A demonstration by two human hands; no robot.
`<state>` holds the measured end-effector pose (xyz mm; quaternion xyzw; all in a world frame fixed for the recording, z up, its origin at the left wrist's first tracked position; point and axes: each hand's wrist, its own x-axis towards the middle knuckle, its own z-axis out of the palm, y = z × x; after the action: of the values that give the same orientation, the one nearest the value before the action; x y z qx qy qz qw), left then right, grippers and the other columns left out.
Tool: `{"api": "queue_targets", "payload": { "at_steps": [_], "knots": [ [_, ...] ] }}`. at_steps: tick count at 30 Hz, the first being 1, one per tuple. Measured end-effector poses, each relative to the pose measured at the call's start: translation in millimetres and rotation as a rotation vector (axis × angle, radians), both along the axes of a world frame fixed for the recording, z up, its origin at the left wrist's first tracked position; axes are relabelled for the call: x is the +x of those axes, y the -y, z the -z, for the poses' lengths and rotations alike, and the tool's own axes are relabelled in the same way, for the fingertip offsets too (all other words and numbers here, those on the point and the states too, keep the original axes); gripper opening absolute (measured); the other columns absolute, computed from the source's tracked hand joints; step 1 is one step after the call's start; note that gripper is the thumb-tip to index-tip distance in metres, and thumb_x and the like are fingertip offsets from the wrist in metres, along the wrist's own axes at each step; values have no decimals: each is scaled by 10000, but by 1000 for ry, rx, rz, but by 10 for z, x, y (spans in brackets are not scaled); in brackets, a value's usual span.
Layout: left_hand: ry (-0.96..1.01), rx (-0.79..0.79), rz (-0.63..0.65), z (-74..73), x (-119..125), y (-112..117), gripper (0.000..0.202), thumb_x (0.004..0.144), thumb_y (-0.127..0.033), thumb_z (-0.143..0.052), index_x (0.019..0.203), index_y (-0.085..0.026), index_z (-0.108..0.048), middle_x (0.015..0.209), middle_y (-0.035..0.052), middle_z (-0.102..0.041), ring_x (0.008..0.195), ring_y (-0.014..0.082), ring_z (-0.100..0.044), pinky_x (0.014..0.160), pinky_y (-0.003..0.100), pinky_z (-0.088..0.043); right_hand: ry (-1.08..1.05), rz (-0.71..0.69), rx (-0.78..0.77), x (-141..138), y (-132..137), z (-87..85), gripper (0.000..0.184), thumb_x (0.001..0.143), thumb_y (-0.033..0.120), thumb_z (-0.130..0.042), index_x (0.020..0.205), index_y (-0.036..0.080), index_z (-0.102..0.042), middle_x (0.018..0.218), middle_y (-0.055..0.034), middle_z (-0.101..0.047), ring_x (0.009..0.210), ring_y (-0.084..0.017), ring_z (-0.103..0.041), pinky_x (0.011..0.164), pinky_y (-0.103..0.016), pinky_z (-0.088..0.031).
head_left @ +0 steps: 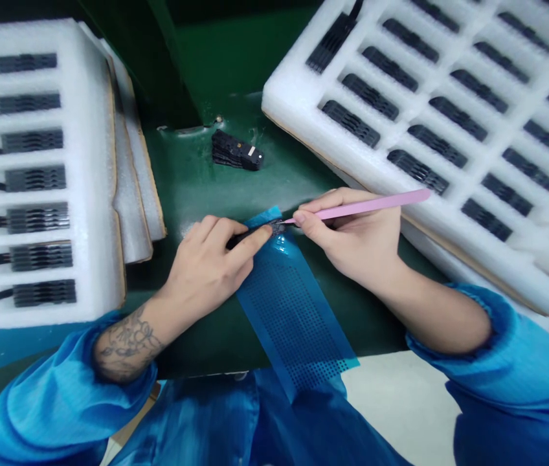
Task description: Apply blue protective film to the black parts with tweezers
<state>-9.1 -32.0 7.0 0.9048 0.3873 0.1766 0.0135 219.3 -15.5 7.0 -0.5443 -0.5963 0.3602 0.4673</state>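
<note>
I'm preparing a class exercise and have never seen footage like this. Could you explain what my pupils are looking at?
There is no robot here: one person works with two bare hands. The single picture comes from a camera worn on the person's head, looking forward and down.

The left hand holds a small dark part over the upper end of a perforated blue sheet. The right hand grips a slim pink tool, perhaps tweezers, its tip at that part.

On the green surface beyond lies a pile of black pieces. White foam trays, left and right, hold rows of black parts.
</note>
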Motion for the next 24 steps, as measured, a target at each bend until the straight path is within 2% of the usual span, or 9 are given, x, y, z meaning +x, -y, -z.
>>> {"api": "queue_targets", "payload": {
  "at_steps": [3,9,12,13,15,17,19,21,24],
  "knots": [
    [-97,9,21,-13,44,-17,472,931,-174,-589,1397,-245,-559,968,95,-607,841,221,-550,710,359,-526,-19,-8,1,-5,1,20,63,786,204,-814,766,207,-754,755,-13,-767,654,-160,-696,558,-297,-565],
    [-101,9,26,-2,41,-9,469,930,-163,-584,1396,-214,-557,989,98,-580,858,221,-516,723,350,-527,-90,-34,57,26,-3,13,81,810,230,-808,757,224,-747,757,-20,-751,659,-172,-699,574,-324,-570],
    [-39,5,25,17,16,-4,458,926,-151,-600,1374,-238,-559,1004,87,-585,874,217,-524,748,348,-537,-120,-32,145,72,-5,14,37,898,257,-729,888,246,-763,731,-10,-745,643,-173,-711,615,-340,-599],
    [-18,-1,28,24,12,-5,454,925,-149,-606,1366,-244,-558,1021,85,-592,888,216,-531,763,350,-541,-94,-63,174,83,-9,21,73,923,252,-698,958,253,-762,759,-10,-760,671,-176,-727,654,-346,-614],
    [11,-15,33,35,12,-12,442,922,-144,-614,1349,-240,-555,1050,84,-609,913,217,-546,791,354,-546,17,-209,250,90,-25,45,130,924,256,-700,1045,253,-748,906,-31,-799,816,-199,-763,776,-374,-633],
    [36,-25,34,41,22,-22,423,918,-136,-619,1329,-212,-551,1056,88,-628,923,219,-560,804,357,-550,158,-378,356,83,-46,64,131,875,265,-762,1003,240,-745,1046,-54,-803,957,-232,-758,860,-407,-623],
    [77,-29,31,38,30,-32,380,912,-124,-622,1283,-166,-547,1031,90,-643,908,215,-572,797,352,-551,268,-446,455,81,-65,60,90,848,240,-788,921,231,-736,1049,-53,-805,984,-244,-747,855,-420,-614],
    [125,-23,18,24,27,-38,304,910,-117,-619,1204,-135,-543,996,88,-650,883,209,-578,777,343,-548,325,-423,505,101,-77,30,67,857,188,-769,880,232,-723,1001,-42,-811,934,-229,-750,815,-405,-615],
    [140,6,-42,-15,-8,-37,205,916,-128,-610,1108,-132,-538,966,87,-648,870,211,-576,764,345,-539,395,-283,532,166,-88,-23,78,869,179,-751,870,247,-714,990,-40,-810,889,-215,-756,783,-382,-623]
  ]
}}
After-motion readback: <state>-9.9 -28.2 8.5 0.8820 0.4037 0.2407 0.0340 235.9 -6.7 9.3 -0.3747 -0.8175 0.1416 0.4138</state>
